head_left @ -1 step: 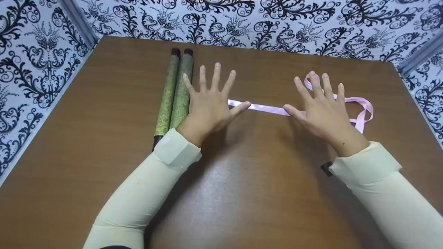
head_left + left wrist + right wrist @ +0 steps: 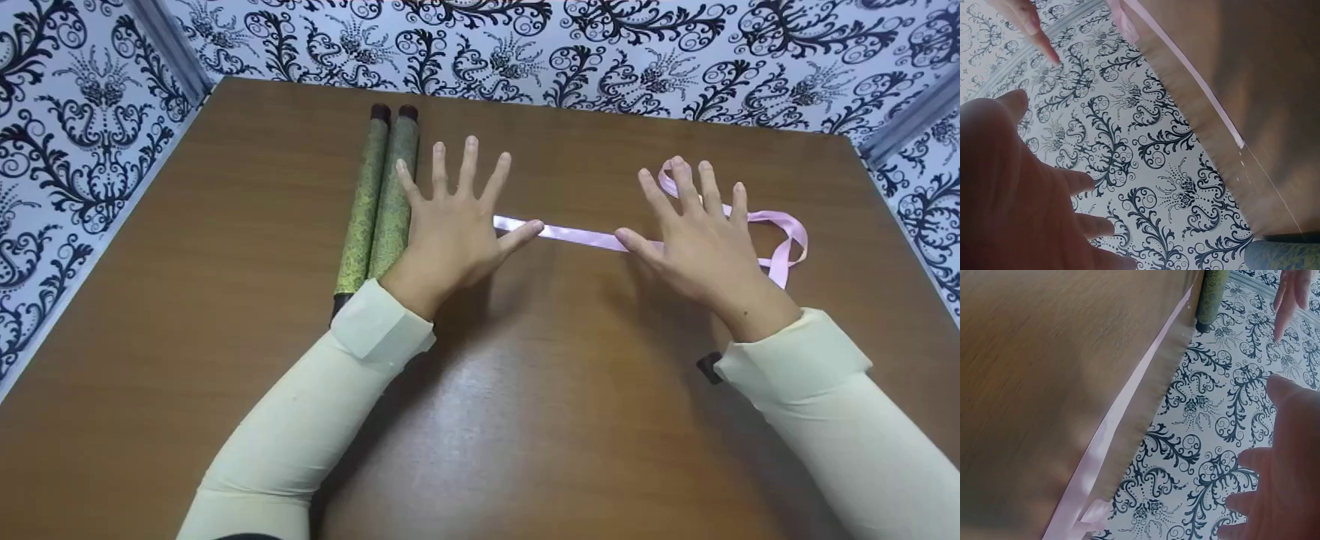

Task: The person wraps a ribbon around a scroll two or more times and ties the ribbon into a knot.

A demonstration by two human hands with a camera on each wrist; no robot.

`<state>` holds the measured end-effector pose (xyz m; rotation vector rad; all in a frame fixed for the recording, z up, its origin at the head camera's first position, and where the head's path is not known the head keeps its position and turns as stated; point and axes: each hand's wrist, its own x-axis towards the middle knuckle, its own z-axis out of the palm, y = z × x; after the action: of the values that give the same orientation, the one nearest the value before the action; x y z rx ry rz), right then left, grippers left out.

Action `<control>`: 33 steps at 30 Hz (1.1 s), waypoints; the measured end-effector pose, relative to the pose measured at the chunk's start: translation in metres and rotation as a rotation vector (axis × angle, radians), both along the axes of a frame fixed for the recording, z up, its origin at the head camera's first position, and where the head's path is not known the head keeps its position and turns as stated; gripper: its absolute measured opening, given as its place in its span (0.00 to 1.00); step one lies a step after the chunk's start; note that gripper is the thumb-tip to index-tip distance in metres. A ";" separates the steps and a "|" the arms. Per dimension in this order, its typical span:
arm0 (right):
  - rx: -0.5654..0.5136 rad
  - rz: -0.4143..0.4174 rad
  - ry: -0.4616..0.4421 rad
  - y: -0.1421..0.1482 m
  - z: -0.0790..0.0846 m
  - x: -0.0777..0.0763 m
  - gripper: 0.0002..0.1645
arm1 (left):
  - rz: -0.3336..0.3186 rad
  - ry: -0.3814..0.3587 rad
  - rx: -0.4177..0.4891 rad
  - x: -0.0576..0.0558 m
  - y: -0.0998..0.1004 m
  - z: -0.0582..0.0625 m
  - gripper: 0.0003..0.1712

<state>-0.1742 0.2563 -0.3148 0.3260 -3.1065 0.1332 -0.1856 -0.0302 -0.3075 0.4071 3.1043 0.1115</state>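
A pink satin ribbon (image 2: pixel 581 236) lies across the wooden table, its right part in loose loops (image 2: pixel 791 232). My left hand (image 2: pixel 454 232) hovers over the ribbon's left end with fingers spread and straight, holding nothing. Right beside it are two green-and-yellow speckled tubes (image 2: pixel 364 202) with dark ends, lying side by side; the hand and sleeve cover part of the nearer one. My right hand (image 2: pixel 705 251) is also spread, palm down, above the ribbon near its loops. In the left wrist view the ribbon's cut end (image 2: pixel 1239 142) shows. From the right wrist the ribbon (image 2: pixel 1109 427) runs toward a tube (image 2: pixel 1213 295).
The brown wooden table (image 2: pixel 480 450) reaches back to a wall panel (image 2: pixel 510 52) with black scroll patterns on white. Similar patterned panels (image 2: pixel 75 150) stand at the sides, with grey corner strips. A small dark piece (image 2: pixel 709 367) shows under the right cuff.
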 end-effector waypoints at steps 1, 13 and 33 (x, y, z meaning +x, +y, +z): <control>-0.001 0.001 0.000 0.000 -0.001 0.000 0.50 | -0.001 0.002 -0.002 0.000 0.000 0.000 0.54; -0.028 0.017 -0.025 -0.002 -0.013 0.003 0.50 | 0.000 -0.026 -0.046 0.003 -0.005 -0.004 0.54; -0.049 0.084 -0.102 -0.009 -0.021 0.001 0.44 | 0.002 -0.130 -0.179 -0.004 -0.035 -0.002 0.50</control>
<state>-0.1732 0.2476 -0.3356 0.4632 -3.1840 0.2331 -0.1893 -0.0657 -0.3091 0.3749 2.9541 -0.1336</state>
